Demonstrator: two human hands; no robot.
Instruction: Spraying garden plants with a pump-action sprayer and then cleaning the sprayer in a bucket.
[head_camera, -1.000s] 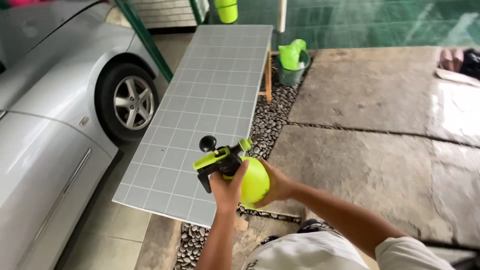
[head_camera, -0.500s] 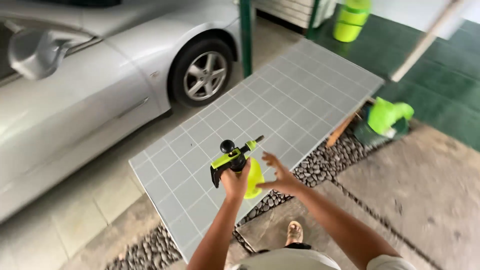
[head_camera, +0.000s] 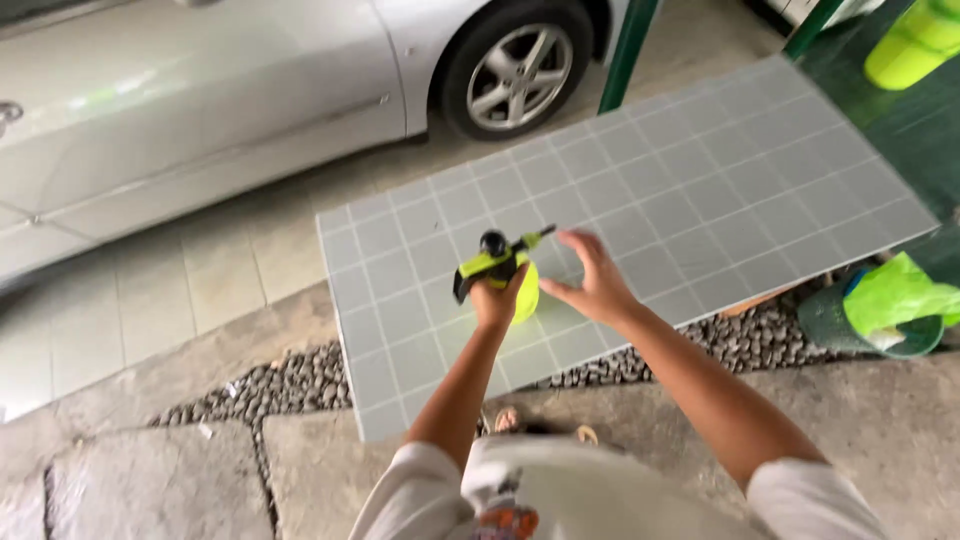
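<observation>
Now left hand grips sprayer | right hand stays off

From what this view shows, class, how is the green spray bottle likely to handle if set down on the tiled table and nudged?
The spray bottle looks like rigid plastic, so it probably keeps its shape when gripped. Its round body and black-and-green pump head suggest it may be top-heavy and tip if nudged high up. The left hand carries it alone, the right hand open beside it, so it is likely fairly light. The table looks smooth; it might slide.

Bare forearms, short white sleeves, white shirt, sandals.
</observation>
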